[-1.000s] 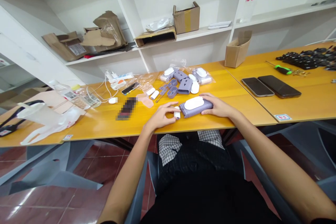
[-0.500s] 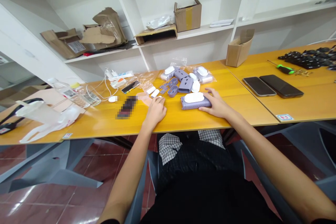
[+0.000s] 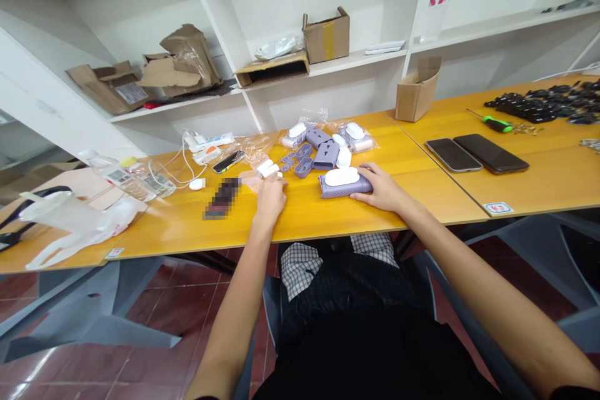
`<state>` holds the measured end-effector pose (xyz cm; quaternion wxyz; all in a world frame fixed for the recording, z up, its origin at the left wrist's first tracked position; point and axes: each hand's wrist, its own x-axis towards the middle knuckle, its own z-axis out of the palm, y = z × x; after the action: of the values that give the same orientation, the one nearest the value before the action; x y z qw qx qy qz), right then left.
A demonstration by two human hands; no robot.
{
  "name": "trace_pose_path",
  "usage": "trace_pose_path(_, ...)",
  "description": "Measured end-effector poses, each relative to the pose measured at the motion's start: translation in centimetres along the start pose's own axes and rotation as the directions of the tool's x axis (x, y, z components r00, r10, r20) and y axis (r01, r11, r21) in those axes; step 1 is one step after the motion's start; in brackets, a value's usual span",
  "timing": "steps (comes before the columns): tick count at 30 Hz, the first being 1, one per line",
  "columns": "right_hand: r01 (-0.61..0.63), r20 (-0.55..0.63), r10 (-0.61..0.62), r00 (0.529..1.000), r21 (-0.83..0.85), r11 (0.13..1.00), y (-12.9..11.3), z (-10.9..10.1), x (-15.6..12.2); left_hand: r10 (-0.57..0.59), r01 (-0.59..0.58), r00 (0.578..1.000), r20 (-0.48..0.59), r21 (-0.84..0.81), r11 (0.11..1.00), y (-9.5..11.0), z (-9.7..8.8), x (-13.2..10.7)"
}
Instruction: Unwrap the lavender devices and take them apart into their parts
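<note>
My right hand (image 3: 383, 189) grips the right end of a purple plastic casing (image 3: 340, 190), thumb in front and fingers behind. The casing lies on the table with a white oval piece (image 3: 342, 176) on its upper side. Farther left, my left hand (image 3: 270, 199) has its fingers closed around a small white cylindrical piece (image 3: 280, 174), mostly hidden by the fingertips. Two similar white pieces (image 3: 267, 168) lie just beyond it. Purple oval cups (image 3: 304, 167) and small purple parts (image 3: 287, 160) lie behind the hands, beside another purple casing (image 3: 326, 155) and white round pieces (image 3: 344, 157).
Plastic-wrapped purple and white units (image 3: 356, 137) lie at the back. To the right are two phones (image 3: 490, 153), a green-handled screwdriver (image 3: 497, 124) and black parts (image 3: 529, 103). A charging cable (image 3: 185, 165), bottles (image 3: 134, 178) and a plastic bag (image 3: 79, 225) occupy the left.
My left fingers have closed on the nearest white piece, which lay in front of them before. My right hand keeps its grip on the casing. The whole view has shifted slightly.
</note>
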<state>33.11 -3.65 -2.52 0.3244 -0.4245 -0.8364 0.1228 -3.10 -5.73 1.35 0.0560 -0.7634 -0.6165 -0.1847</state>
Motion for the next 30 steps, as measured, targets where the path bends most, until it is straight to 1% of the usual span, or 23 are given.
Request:
trace_pose_path(3,0.013,-0.001,-0.013,1.0,-0.01,1.0,0.0,0.1,0.1,0.034,-0.034,0.997,-0.063,0.003,0.999,1.2,-0.4,-0.2)
trace_pose_path(5,0.014,-0.008,-0.014,1.0,-0.016,1.0,-0.1,0.2,0.1,0.076,-0.078,0.995,-0.061,-0.028,0.997,2.6,-0.1,-0.4)
trace_pose_path(7,0.011,-0.005,-0.011,1.0,0.002,1.0,-0.1,0.2,0.0,0.126,-0.126,0.992,-0.006,-0.08,0.989,4.1,0.5,-0.7)
trace_pose_path(9,0.01,0.013,-0.011,1.0,0.063,0.998,0.1,-0.3,-0.1,0.145,-0.137,0.987,0.063,-0.121,0.983,5.2,1.3,-1.0)
trace_pose_path(12,-0.025,0.028,0.019,0.999,0.222,0.975,1.2,-1.6,-0.4,0.143,-0.122,0.982,0.123,-0.161,0.979,5.7,2.1,-1.3)
trace_pose_path(14,-0.08,0.027,0.076,0.997,0.272,0.959,2.4,-2.6,-0.6,0.13,-0.106,0.981,0.144,-0.163,0.981,5.7,2.3,-1.5)
trace_pose_path(15,-0.106,0.03,0.101,0.994,0.246,0.963,3.1,-3.0,-0.7,0.119,-0.094,0.98,0.157,-0.156,0.983,5.6,2.3,-1.5)
trace_pose_path(17,-0.124,0.044,0.12,0.992,0.098,0.987,4.4,-3.2,-0.9,0.098,-0.072,0.977,0.187,-0.139,0.988,5.5,2.2,-1.6)
trace_pose_path(19,-0.132,0.059,0.135,0.989,-0.048,0.99,5.2,-2.7,-1.1,0.088,-0.061,0.976,0.202,-0.134,0.989,5.5,2.2,-1.6)
trace_pose_path(21,-0.161,0.061,0.171,0.983,-0.14,0.977,5.5,-1.9,-1.2,0.087,-0.06,0.975,0.203,-0.133,0.989,5.6,2.2,-1.6)
trace_pose_path(23,-0.168,0.076,0.185,0.98,-0.191,0.967,5.4,-1.3,-1.3,0.086,-0.06,0.973,0.214,-0.124,0.99,5.7,2.1,-1.5)
trace_pose_path(25,-0.161,0.111,0.193,0.975,-0.248,0.955,5.0,-1.1,-1.2,0.087,-0.063,0.967,0.238,-0.106,0.992,5.9,1.9,-1.5)
trace_pose_path(30,-0.148,0.224,0.255,0.941,-0.406,0.902,3.5,-2.1,-1.1,0.064,-0.052,0.958,0.281,-0.048,0.997,6.4,1.2,-1.6)
